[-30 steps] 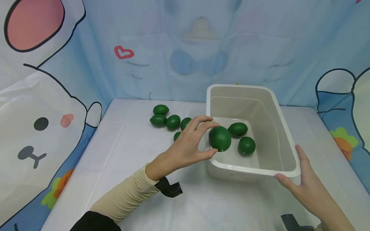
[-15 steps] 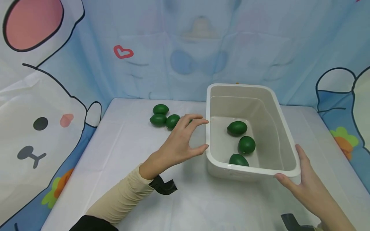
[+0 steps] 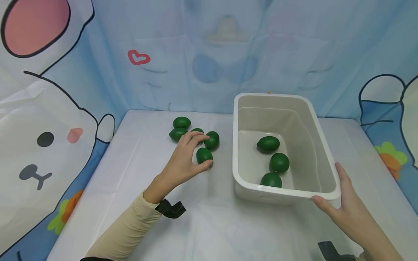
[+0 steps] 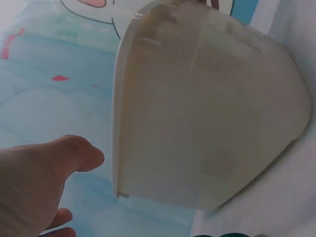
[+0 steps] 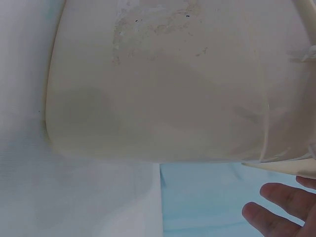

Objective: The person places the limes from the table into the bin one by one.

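My left hand hovers over the limes left of the bin, thumb and fingers spread apart. A lime lies between its thumb and fingertips in the head view; another lime sits just past the index fingertip. In the left wrist view the left thumb shows beside the bin's wall, with nothing in its grasp. My right hand holds the near right corner of the off-white plastic bin, thumb on the front rim and fingers along the side. Three limes rest inside the bin, one of them a lime in the middle.
Behind the left hand lie more limes, among them a lime at the back and a lime in front of it. A white cloth covers the table. A blue printed curtain rises along its back and sides.
The left hand let a lime go into the bin, where it now lies near the front wall. Then the hand moved left, out to the limes on the table. The right hand stayed put.
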Demonstrator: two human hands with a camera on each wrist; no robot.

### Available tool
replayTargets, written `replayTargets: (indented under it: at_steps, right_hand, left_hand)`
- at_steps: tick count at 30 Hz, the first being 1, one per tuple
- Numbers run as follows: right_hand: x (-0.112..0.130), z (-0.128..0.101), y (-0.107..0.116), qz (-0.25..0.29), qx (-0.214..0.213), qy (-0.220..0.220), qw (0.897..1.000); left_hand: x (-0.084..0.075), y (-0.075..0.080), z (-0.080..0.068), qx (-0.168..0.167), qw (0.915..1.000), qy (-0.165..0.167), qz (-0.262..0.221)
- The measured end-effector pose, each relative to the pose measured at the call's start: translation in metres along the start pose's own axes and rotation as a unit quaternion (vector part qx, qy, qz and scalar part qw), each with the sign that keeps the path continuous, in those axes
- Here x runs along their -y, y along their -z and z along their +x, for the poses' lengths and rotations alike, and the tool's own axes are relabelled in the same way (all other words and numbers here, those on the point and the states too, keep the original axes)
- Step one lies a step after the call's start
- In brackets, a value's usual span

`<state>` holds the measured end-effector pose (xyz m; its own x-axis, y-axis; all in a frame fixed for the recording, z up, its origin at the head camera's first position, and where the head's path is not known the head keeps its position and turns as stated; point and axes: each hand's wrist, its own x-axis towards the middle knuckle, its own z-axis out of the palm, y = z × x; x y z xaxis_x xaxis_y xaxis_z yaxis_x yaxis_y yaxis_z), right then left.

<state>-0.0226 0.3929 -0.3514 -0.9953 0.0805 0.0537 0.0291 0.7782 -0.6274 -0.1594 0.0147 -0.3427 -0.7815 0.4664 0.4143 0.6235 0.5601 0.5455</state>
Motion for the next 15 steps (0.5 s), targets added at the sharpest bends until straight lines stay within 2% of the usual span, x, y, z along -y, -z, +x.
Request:
replayTargets:
  at_steps: [7,15]
  right_hand:
    - [-0.001,-0.001,0.000,-0.004,-0.006,-0.001,1.000]
    - [0.000,-0.001,-0.002,-0.001,-0.011,-0.001,1.000]
  left_hand:
    - [0.021,-0.011,-0.007,0.008,0.9997,0.025,-0.001]
    - [0.050,-0.034,-0.012,0.039,0.9969,0.068,-0.003]
